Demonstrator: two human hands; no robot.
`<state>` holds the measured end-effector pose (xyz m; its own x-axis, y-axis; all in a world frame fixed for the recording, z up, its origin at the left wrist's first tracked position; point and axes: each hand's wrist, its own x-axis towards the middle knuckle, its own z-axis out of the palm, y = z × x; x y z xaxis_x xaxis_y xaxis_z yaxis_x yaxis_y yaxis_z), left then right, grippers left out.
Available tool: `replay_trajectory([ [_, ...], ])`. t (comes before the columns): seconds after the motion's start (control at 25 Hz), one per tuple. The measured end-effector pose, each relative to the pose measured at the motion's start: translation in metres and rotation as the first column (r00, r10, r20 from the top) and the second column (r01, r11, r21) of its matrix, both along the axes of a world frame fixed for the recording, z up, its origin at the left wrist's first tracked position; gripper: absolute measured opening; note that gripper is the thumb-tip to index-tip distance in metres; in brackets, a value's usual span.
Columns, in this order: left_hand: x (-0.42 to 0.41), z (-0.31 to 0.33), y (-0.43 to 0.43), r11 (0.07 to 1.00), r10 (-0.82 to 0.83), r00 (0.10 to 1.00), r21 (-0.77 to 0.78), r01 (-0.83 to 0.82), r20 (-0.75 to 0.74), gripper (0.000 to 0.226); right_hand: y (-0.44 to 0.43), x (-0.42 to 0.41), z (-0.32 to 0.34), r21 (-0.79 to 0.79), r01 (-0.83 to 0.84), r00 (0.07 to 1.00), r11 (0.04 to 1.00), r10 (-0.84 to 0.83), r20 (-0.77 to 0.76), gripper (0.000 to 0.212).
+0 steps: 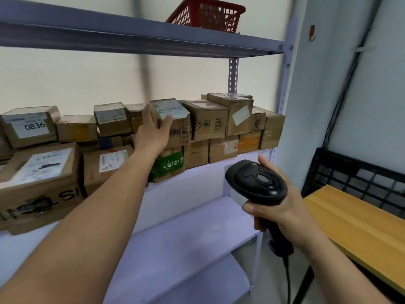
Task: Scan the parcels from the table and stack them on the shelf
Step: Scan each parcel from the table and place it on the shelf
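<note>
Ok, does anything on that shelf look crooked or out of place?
The small parcel that the left hand grips sits tilted, not flat yet. The green-taped parcel beneath looks crumpled. The top-right box seems to rest askew on its neighbours.

Red basket (208, 15) sat up top, black crate (333, 163) stood by the wall (383, 84), plus a little hook (312, 32) and cables (341, 95)

L hand (153, 133), R hand (285, 208) & forearms (98, 207) all bare
</note>
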<state>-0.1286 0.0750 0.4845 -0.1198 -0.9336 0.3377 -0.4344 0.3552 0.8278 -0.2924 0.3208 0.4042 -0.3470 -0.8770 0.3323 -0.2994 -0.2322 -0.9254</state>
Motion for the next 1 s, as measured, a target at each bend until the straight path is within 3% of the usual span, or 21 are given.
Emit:
replay_trajectory([
  [0.32,-0.003,-0.010,-0.009,0.985,0.022,0.994,-0.173,-0.004,0.103,0.075,-0.002,-0.005,-0.003,-0.002,0.005,1.000,1.000,-0.005,0.022,0.100],
  [0.48,-0.004,-0.015,-0.001,0.980,0.062,0.991,-0.194,-0.038,0.120,0.091,0.007,-0.012,-0.003,-0.001,-0.002,1.000,1.000,0.002,0.014,0.101],
  [0.68,-0.013,-0.025,0.046,0.904,0.192,0.975,-0.407,-0.133,0.110,0.083,0.034,-0.027,-0.004,-0.013,-0.004,1.000,1.000,0.004,0.018,0.101],
  [0.84,-0.049,-0.056,0.115,0.845,0.055,0.993,-0.535,0.008,0.103,0.065,0.073,-0.048,-0.005,-0.039,0.012,0.998,0.999,-0.009,0.070,0.102],
  [1.0,-0.104,-0.107,0.190,0.862,-0.086,0.980,-0.480,0.163,0.178,0.057,0.125,-0.072,-0.020,-0.032,0.034,0.994,0.999,-0.030,0.106,0.104],
])
